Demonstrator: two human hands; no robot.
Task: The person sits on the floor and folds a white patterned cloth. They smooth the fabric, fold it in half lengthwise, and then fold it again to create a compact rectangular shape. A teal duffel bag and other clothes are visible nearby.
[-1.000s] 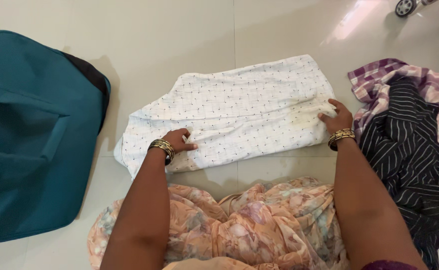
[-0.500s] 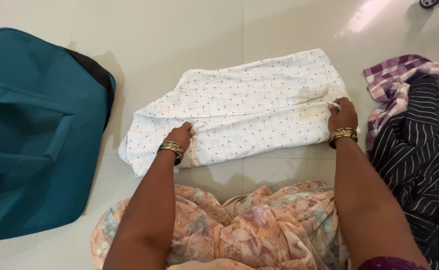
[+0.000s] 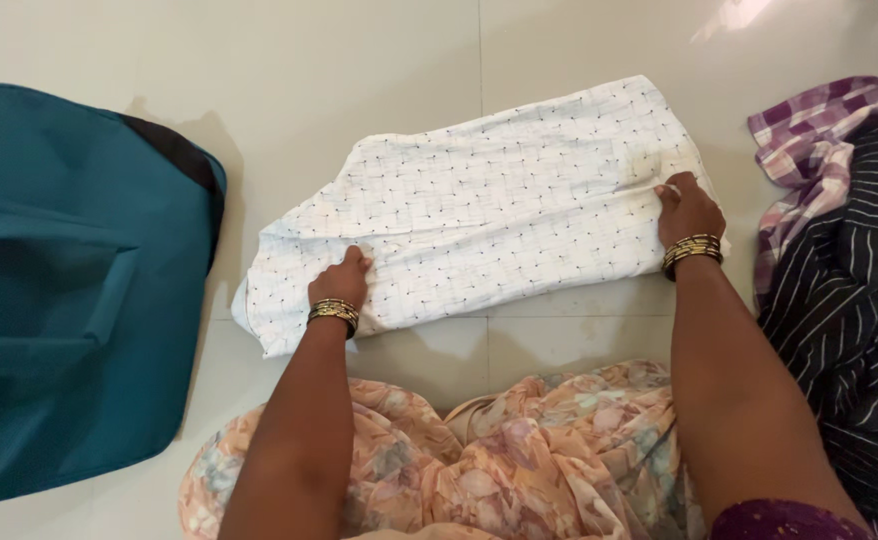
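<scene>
Left hand (image 3: 340,282) pinching the near fold of the white dotted garment (image 3: 489,195); right hand (image 3: 686,208) gripping its right edge. Garment lies flat on the tiled floor (image 3: 309,60), between teal bag (image 3: 59,280) and striped clothes heap (image 3: 849,290). Risk: uneven pull between hands could skew the fold or bunch the cloth.

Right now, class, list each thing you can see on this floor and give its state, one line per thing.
White patterned shirt: spread flat on the floor, partly folded.
Left hand: pressing on the shirt's near left part.
Right hand: gripping a fold at the shirt's right end.
Teal bag: lying closed at the left.
Black striped cloth: crumpled, unfolded.
Purple checked cloth: crumpled, under the striped one.
</scene>
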